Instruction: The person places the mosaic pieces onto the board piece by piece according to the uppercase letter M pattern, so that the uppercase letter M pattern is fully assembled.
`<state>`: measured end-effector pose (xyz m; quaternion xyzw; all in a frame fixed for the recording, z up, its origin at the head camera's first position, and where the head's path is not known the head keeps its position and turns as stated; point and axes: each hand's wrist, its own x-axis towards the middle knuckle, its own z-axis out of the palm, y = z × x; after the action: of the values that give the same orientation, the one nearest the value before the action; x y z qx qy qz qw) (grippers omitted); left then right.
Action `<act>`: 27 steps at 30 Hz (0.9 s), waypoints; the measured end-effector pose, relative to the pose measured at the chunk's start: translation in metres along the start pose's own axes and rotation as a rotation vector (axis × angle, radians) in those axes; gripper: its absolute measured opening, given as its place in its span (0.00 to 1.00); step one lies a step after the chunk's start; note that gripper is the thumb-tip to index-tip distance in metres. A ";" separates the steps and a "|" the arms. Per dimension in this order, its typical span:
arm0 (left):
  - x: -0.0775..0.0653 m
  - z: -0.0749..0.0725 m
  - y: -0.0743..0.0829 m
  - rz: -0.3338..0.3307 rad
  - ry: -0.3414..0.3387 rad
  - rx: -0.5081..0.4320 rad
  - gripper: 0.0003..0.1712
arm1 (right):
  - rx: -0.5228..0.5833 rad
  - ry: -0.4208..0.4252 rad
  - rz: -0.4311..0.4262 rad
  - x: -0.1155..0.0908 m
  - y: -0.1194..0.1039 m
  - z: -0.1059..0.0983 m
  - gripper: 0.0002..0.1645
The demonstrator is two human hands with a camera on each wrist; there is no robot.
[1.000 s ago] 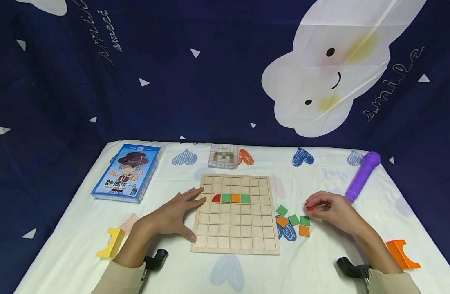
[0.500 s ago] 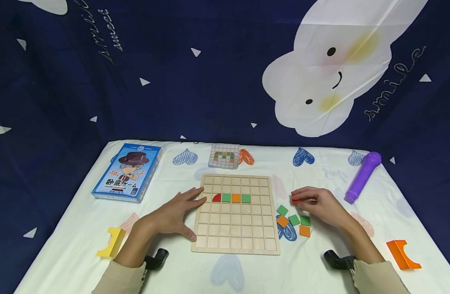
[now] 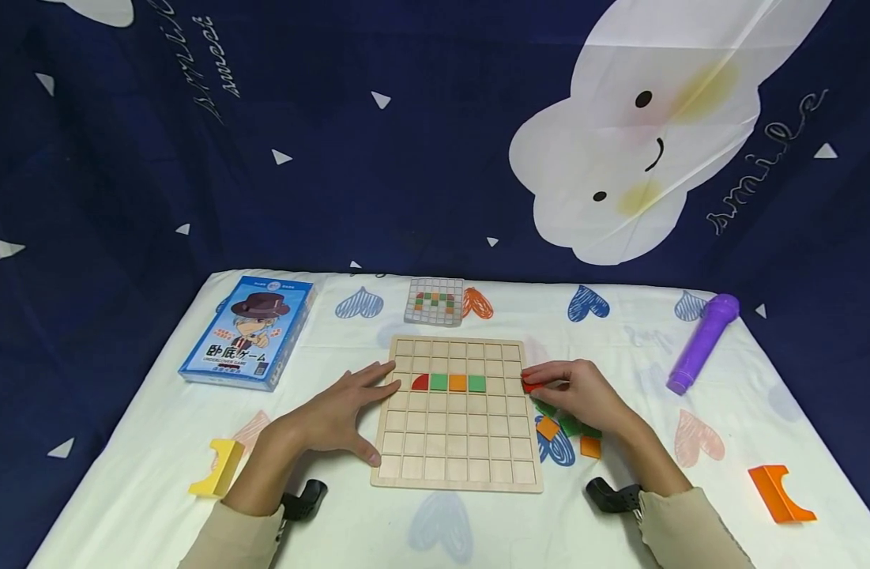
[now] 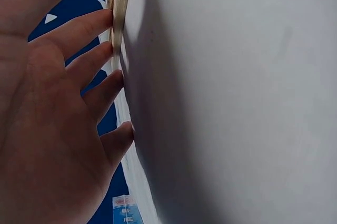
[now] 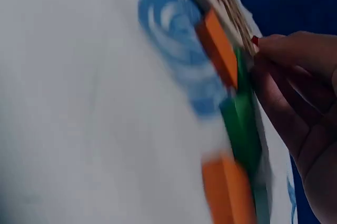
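Note:
My right hand (image 3: 580, 393) pinches a small red piece (image 3: 531, 385) between thumb and fingers, right at the right edge of the wooden grid board (image 3: 457, 470). In the right wrist view only a red corner of that piece shows. My left hand (image 3: 335, 411) rests spread along the board's left edge, fingertips and thumb touching it. One row on the board holds a red quarter-round piece (image 3: 421, 382), a green square (image 3: 439, 382), an orange square (image 3: 458, 383) and another green square (image 3: 476, 384). Loose green squares (image 5: 242, 124) and orange squares (image 3: 590, 447) lie under my right hand, partly hidden.
Behind the board lies a small pattern card (image 3: 435, 302) with a coloured grid. A blue game box (image 3: 248, 332) sits at the left, a yellow block (image 3: 217, 469) in front of it. On the right are a purple microphone-shaped thing (image 3: 701, 345) and an orange block (image 3: 780, 494).
My right hand has moved left with the red piece, from beyond the loose squares to the board's right edge. My left hand has stayed in place on the board.

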<state>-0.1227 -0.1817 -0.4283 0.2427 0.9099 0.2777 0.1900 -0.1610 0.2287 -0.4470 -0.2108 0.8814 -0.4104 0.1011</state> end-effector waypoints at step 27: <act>0.001 0.001 0.001 -0.016 0.004 0.011 0.66 | -0.038 0.034 -0.034 0.029 -0.030 0.032 0.10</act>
<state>-0.1226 -0.1805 -0.4288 0.2360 0.9136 0.2717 0.1893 -0.1671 0.1765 -0.4450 -0.2206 0.8869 -0.3988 0.0748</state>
